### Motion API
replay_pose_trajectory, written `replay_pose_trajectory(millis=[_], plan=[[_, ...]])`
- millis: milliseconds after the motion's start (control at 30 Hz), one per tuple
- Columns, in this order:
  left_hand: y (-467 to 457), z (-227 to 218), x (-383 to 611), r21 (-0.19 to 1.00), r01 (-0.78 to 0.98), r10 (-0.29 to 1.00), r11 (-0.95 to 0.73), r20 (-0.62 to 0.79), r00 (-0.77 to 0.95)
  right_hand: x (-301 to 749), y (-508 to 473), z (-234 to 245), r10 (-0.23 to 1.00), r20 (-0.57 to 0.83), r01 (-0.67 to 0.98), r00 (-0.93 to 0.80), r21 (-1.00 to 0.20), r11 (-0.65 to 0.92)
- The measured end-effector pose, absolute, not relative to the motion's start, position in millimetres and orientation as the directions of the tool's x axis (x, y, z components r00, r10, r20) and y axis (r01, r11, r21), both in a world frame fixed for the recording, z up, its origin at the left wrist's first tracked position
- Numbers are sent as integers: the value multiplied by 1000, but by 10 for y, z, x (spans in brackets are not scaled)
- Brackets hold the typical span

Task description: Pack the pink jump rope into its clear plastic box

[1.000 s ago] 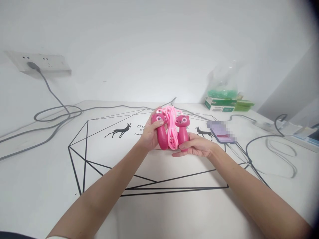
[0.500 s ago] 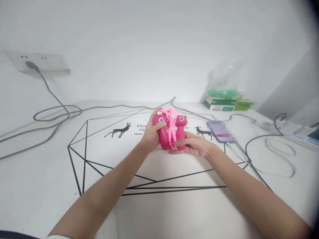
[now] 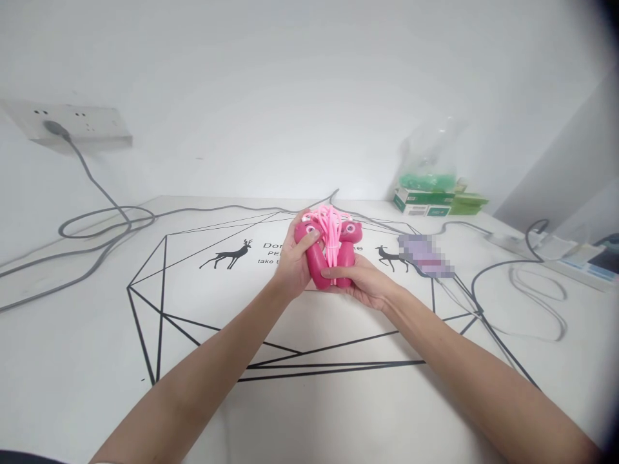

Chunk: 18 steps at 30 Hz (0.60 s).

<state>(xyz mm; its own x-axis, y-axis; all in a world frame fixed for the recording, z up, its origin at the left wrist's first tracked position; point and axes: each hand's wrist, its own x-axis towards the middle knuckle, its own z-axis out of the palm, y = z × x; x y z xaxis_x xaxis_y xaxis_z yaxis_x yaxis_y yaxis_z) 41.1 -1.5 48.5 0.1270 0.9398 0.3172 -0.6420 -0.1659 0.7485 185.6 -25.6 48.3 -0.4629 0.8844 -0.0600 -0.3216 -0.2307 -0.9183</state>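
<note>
A pink jump rope (image 3: 333,235) is held up over the middle of the table. Its two dark pink handles, shaped like animal heads with big eyes, stand side by side with the bundled cord between them. My left hand (image 3: 294,264) is closed round the left handle, thumb across its front just below the eye. My right hand (image 3: 365,280) grips the lower part of the right handle, its thumb reaching over the bottom of the cord. The fingers behind the handles are mostly hidden.
A phone (image 3: 425,255) lies to the right, near grey cables (image 3: 536,296) and a power strip (image 3: 512,243). Green and white boxes (image 3: 420,200) with a plastic bag (image 3: 430,161) on top stand at the back. A wall socket (image 3: 91,122) feeds a looped cable (image 3: 109,209) at left.
My right hand has shifted left and its thumb now lies across the lower cord. The two handles' lower ends are closer together. The whole view has moved slightly.
</note>
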Motion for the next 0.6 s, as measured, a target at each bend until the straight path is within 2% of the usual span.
replay_pose_trajectory(millis=[133,367,600], plan=[[19,484,403,733,-669,941,-121,299,157,1859,-251,481,903,-77,-319,-423,-920,-228],[169,514,184,714,-693,915,105,202,348,1942,-217,471,910,-103,-347,-402,-902,-255],[230,552,38,725,-671,944,151,96,317,2004,-199,478,913,-149,-297,-380,-915,-273]])
